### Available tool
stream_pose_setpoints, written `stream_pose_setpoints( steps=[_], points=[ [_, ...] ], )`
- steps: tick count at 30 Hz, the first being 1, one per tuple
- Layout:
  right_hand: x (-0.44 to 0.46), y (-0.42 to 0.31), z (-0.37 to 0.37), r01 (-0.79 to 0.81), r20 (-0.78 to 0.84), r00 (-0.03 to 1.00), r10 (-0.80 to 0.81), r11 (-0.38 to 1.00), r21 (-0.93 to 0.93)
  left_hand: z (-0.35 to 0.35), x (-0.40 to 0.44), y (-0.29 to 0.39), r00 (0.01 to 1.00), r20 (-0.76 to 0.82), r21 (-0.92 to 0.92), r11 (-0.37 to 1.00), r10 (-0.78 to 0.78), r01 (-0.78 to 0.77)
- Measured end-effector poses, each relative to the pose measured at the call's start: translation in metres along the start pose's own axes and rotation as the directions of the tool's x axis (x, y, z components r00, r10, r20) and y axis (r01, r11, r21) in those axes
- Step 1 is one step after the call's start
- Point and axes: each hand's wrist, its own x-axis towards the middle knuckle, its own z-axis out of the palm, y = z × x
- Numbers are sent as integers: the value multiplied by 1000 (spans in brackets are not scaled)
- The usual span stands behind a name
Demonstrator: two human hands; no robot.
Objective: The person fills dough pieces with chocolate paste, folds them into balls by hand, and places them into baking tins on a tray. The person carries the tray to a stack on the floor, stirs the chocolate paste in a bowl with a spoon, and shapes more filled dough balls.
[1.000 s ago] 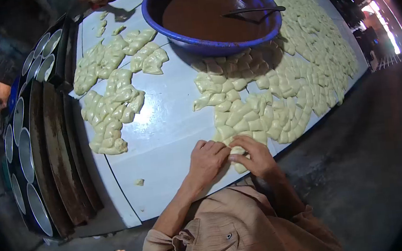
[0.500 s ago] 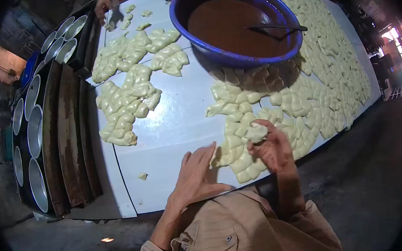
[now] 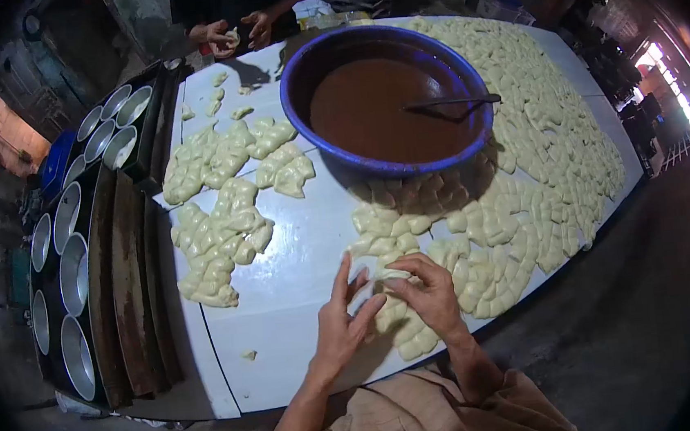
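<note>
1. The right hand's (image 3: 432, 294) grip is clamped on a dough piece (image 3: 389, 274), thumb and fingertips together on it. The left hand's (image 3: 339, 318) grip stands apart, thumb away from forefinger, just beside that piece; whether it touches, I cannot tell. Both hands are over the near part of the work surface.
2. The white tabletop (image 3: 281, 328) spans the middle of the view, its near edge just before the person's shirt. The widest bare room lies left of the left hand, running down to that edge and up between two areas of dough.
3. The dough spread (image 3: 555, 135) covers the right side, close to the right edge, with little bare surface there. Its near tip lies beneath and beside the hands.
4. The blue basin (image 3: 406, 167) stands beyond the hands, well apart from them, holding brown liquid (image 3: 361, 120); a dark utensil (image 3: 466, 101) rests over its right rim.
5. Round tins (image 3: 78, 354) in dark trays line the left edge.
6. The dough cluster (image 3: 223, 234) lies near those trays.
7. Across the far edge, a co-worker's hands (image 3: 219, 38) hold a small lump.
8. One dough scrap (image 3: 249, 355) sits alone on the bare near-left part.
</note>
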Motion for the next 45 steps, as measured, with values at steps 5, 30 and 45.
stream_pose_setpoints(
  steps=[5, 30, 45],
  points=[
    [8, -35, 10, -156, 76, 987, 138, 772, 617, 24, 34, 13, 805, 59, 175, 787, 591, -591],
    [244, -50, -58, 250, 536, 785, 311, 633, -733, -12, 49, -9, 981, 16, -16, 981, -192, 193],
    [171, -49, -30, -248, 214, 964, 159, 830, 499, 25, 87, 19, 976, 177, -531, 823, -125, 202]
  ],
)
